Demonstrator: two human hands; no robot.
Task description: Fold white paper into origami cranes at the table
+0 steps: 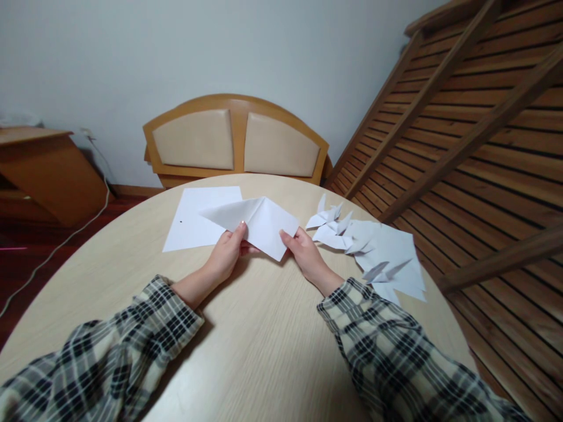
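A partly folded sheet of white paper (270, 225) is held between my two hands over the middle of the round table. My left hand (229, 249) pinches its lower edge, thumb on top and fingers beneath. At the lower right corner, my right hand (305, 255) grips it the same way. One pointed flap stretches left, and a crease runs down from the top point. Behind the folded paper lies a flat white sheet (196, 217) with a small dark dot, partly covered by it.
Several folded paper cranes (332, 231) stand on the table's right side, some on flat white sheets (398, 252). The round wooden table (264, 351) reaches a padded headboard (197, 138) by the wall. Wooden slats (475, 146) lean at right; a cable (70, 234) hangs at left.
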